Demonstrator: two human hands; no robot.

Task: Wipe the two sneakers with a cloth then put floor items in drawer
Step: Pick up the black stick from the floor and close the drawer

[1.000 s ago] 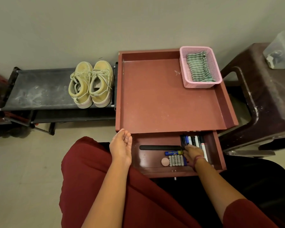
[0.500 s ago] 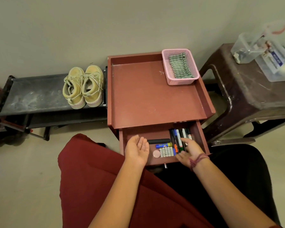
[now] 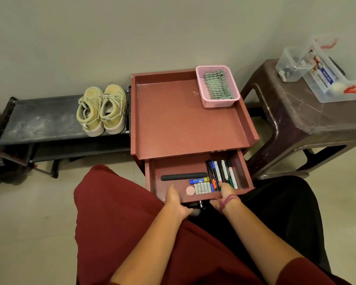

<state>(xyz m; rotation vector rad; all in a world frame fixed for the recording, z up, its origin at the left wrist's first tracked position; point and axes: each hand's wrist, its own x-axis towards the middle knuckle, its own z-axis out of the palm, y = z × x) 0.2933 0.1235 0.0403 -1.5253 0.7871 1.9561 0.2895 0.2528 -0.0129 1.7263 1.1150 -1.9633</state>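
Observation:
Two pale yellow-green sneakers (image 3: 101,112) stand side by side on a black shoe rack (image 3: 39,120). A green striped cloth (image 3: 216,85) lies in a pink basket (image 3: 220,104) on the red cabinet top (image 3: 183,124). The red drawer (image 3: 173,167) below is pulled out. It holds markers (image 3: 222,173), batteries (image 3: 202,188), a blue and yellow stick (image 3: 199,180), a black bar (image 3: 183,176) and a pink disc (image 3: 190,190). My left hand (image 3: 176,201) and right hand (image 3: 224,194) both grip the drawer's front edge, fingers inside and thumbs below.
A dark brown plastic stool (image 3: 306,124) stands right of the cabinet with clear plastic containers (image 3: 321,77) on it. The wall runs behind everything. My red-clothed lap fills the foreground, with bare beige floor to the left.
My left hand moved from beside the drawer onto its front edge. My right hand came away from the markers to the front edge. The view pulled back.

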